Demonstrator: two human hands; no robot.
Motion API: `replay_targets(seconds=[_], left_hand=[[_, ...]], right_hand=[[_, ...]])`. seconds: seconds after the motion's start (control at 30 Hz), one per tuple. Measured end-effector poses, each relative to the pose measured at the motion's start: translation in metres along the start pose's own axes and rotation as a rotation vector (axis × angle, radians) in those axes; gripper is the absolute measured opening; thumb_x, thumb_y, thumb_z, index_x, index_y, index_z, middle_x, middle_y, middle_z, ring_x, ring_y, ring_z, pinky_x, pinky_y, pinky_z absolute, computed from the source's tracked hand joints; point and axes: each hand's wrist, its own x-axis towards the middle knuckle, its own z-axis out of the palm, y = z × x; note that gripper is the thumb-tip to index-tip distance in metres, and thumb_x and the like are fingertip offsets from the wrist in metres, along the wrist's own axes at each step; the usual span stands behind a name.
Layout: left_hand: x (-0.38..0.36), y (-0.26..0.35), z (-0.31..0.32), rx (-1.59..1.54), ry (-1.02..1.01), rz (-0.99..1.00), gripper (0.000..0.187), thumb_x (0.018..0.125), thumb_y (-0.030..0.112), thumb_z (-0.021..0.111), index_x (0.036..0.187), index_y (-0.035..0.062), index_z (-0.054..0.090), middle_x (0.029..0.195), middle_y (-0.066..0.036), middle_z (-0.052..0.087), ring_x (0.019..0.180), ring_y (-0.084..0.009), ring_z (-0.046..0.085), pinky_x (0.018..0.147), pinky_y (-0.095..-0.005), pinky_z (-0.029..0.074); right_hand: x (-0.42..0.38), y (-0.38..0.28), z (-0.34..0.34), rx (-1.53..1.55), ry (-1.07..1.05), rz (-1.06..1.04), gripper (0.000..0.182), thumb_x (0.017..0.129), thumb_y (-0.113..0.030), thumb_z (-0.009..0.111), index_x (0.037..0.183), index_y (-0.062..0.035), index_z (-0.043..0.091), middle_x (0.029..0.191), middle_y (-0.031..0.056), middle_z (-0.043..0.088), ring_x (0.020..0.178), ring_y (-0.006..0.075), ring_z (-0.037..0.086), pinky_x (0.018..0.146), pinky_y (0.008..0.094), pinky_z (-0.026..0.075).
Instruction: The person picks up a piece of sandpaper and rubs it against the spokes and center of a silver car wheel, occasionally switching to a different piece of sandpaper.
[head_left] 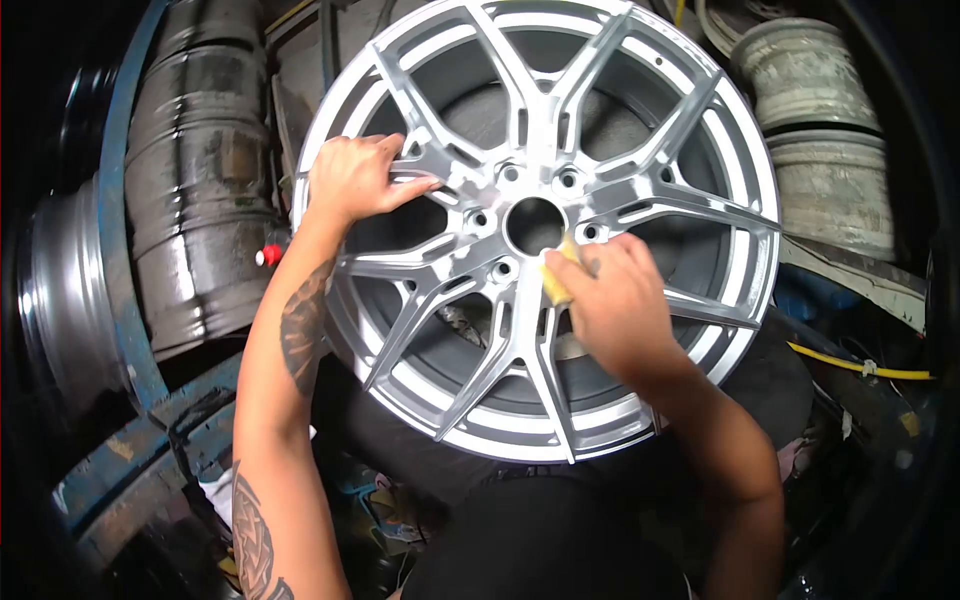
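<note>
A large silver multi-spoke wheel rim (pixel 541 130) faces up towards me and fills the middle of the view. My left hand (pixel 362 178) is closed around one of its spokes at the left, with the thumb lying on top. In my right hand (pixel 622 300), a small yellow pad (pixel 556 284) is pinched between thumb and fingers. The pad touches the rim just below the round centre hole, beside the bolt holes. Part of the lower right spokes is hidden behind my right hand and forearm.
Stacked dark rims (pixel 200 190) stand at the left behind a blue metal frame (pixel 118 200). Dusty rims (pixel 808 75) are piled at the upper right. A red-capped object (pixel 269 255) is left of my forearm. A yellow hose (pixel 850 366) lies at the right.
</note>
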Motion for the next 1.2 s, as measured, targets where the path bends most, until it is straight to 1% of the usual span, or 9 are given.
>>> replay_targets(seconds=[0.03,0.07,0.2,0.47,0.63,0.87,0.97,1.03,1.2], left_hand=[[-0.001,-0.002,0.004,0.015,0.033,0.008,0.071,0.081,0.079,0.072,0.072,0.0096,0.065,0.057,-0.011,0.063,0.055,-0.034,0.067,0.053,-0.0431,0.051],[-0.003,-0.003,0.008,0.026,0.063,0.015,0.07,0.081,0.079,0.072,0.072,0.0101,0.066,0.055,-0.01,0.062,0.054,-0.0335,0.067,0.053,-0.0429,0.051],[-0.005,-0.007,0.012,0.007,0.052,0.01,0.072,0.08,0.082,0.07,0.07,0.0111,0.066,0.059,-0.008,0.064,0.056,-0.0324,0.067,0.055,-0.0428,0.051],[-0.004,-0.002,0.004,0.045,-0.048,-0.061,0.078,0.078,0.089,0.064,0.078,0.0113,0.075,0.07,-0.009,0.074,0.065,-0.0305,0.073,0.06,-0.0432,0.054],[-0.005,-0.002,0.01,0.049,0.009,-0.034,0.071,0.08,0.081,0.071,0.072,0.0105,0.067,0.064,-0.009,0.069,0.059,-0.0335,0.069,0.056,-0.0442,0.052],[-0.004,-0.003,0.013,0.094,-0.046,-0.058,0.075,0.079,0.086,0.066,0.076,0.012,0.072,0.063,-0.01,0.07,0.061,-0.0319,0.071,0.056,-0.0439,0.054],[-0.003,-0.002,0.012,0.098,-0.044,-0.065,0.078,0.078,0.09,0.064,0.077,0.0127,0.074,0.062,-0.01,0.07,0.06,-0.0309,0.072,0.056,-0.0435,0.055],[-0.004,0.001,0.008,0.079,-0.06,-0.081,0.07,0.079,0.081,0.071,0.073,0.0113,0.067,0.063,-0.01,0.069,0.062,-0.035,0.07,0.059,-0.0465,0.054],[-0.003,-0.001,0.01,0.089,-0.091,-0.081,0.071,0.079,0.082,0.07,0.072,0.011,0.067,0.063,-0.011,0.069,0.062,-0.0362,0.071,0.058,-0.0467,0.055]], right_hand=[[0.007,-0.001,-0.001,0.013,-0.003,0.036,0.06,0.079,0.003,0.071,0.136,-0.0157,0.072,0.107,0.0185,0.072,0.109,0.0339,0.067,0.108,0.0525,0.047],[0.012,-0.003,-0.009,-0.049,-0.057,0.033,0.055,0.088,-0.001,0.066,0.141,-0.015,0.068,0.111,0.0172,0.075,0.121,0.0313,0.067,0.115,0.0527,0.04],[0.018,0.008,0.006,-0.218,-0.116,-0.065,0.065,0.091,-0.005,0.064,0.153,-0.0217,0.058,0.127,0.0141,0.076,0.142,0.0341,0.057,0.124,0.0605,0.028],[0.007,-0.012,0.027,-0.318,-0.167,-0.097,0.05,0.098,-0.01,0.054,0.147,0.0009,0.059,0.126,0.0211,0.076,0.136,0.0334,0.063,0.126,0.0592,0.027],[0.009,-0.018,0.031,-0.272,-0.16,-0.116,0.054,0.099,-0.014,0.064,0.151,-0.0043,0.054,0.12,0.0196,0.077,0.131,0.0363,0.065,0.122,0.0567,0.034],[0.023,-0.018,0.036,-0.014,-0.239,-0.051,0.054,0.098,-0.011,0.057,0.153,-0.0097,0.056,0.129,0.0183,0.076,0.135,0.0348,0.063,0.121,0.0544,0.037],[0.015,-0.015,0.047,-0.113,-0.185,-0.124,0.056,0.097,-0.014,0.067,0.152,-0.0127,0.056,0.135,0.0158,0.073,0.135,0.0338,0.063,0.12,0.054,0.038],[0.014,-0.017,0.044,-0.193,-0.193,-0.134,0.056,0.098,-0.014,0.065,0.153,-0.0127,0.056,0.138,0.0147,0.072,0.137,0.0334,0.062,0.122,0.0541,0.036],[0.012,-0.024,0.028,-0.254,-0.248,-0.094,0.052,0.098,-0.013,0.06,0.151,-0.0119,0.058,0.132,0.0157,0.075,0.135,0.0339,0.064,0.123,0.0547,0.034]])
